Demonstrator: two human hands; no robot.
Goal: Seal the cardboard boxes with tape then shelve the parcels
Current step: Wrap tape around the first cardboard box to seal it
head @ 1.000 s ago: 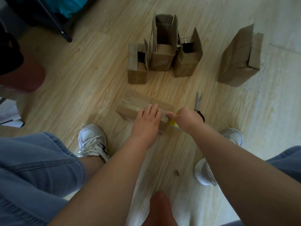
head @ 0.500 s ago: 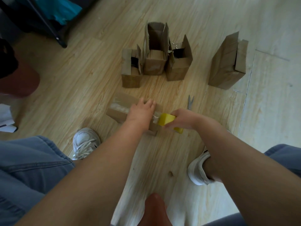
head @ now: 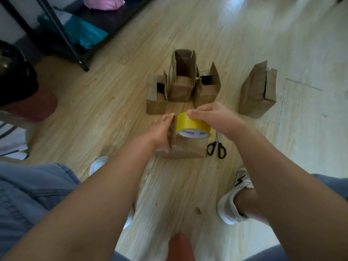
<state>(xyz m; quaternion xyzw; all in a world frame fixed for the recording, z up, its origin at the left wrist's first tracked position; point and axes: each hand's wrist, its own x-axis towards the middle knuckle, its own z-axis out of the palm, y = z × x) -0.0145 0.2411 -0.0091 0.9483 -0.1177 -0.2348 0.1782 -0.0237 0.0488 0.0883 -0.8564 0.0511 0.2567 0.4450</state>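
Observation:
A small cardboard box (head: 188,147) stands on its end on the wooden floor in front of me. My left hand (head: 162,129) grips its left side, fingers along the raised flap. My right hand (head: 214,117) holds a yellow roll of tape (head: 192,126) on top of the box. Three open cardboard boxes (head: 181,85) stand in a row just behind. A larger cardboard box (head: 258,91) stands to the right of them.
Black-handled scissors (head: 216,146) lie on the floor right of the box. A black metal shelf frame (head: 62,32) with teal and pink items stands at the back left. My white shoes (head: 233,200) flank the work spot. A dark red object (head: 35,104) sits at the left.
The box has been turned up from lying flat onto its end. My right hand has lifted the tape roll from the box's right end to its top. The view has shifted down.

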